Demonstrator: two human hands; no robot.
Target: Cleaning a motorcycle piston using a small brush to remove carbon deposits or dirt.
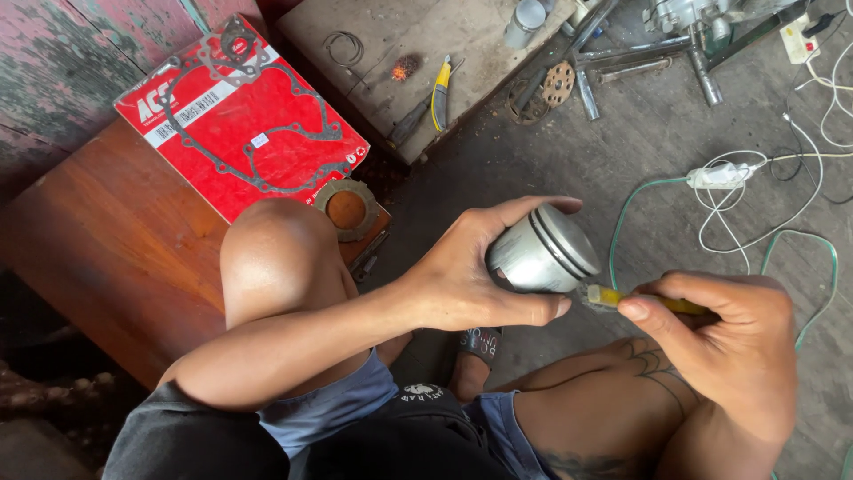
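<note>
Two hands meet over one metal piston [544, 251], a grey cylinder with ring grooves near its crown, held in the air above the person's lap and the concrete floor [551, 160]. The left hand [471, 276] wraps it from behind, thumb over the top and fingers under the skirt, so the side wall is turned toward the other hand, a grip that seems meant to keep it from rolling. The right hand [729, 333] is clenched on a small yellow-handled tool [644, 300], pinched between thumb and forefinger like a pen, its tip touching the lower edge of the piston; the short hold likely gives fine control at the point of contact. Whether the tip is a blade or a scraper cannot be told.

Below, the bare knees are drawn up, and the left forearm crosses the left knee [275, 258], probably for steadiness. Beside that knee a low wooden desk [98, 249] carries a red gasket pack [240, 120] and a round friction ring [346, 209] near its corner. Farther off, a flat board [391, 36] holds a yellow utility knife [440, 93], with metal rods [640, 62] and white and green cables [755, 187] lying loose on the floor.
</note>
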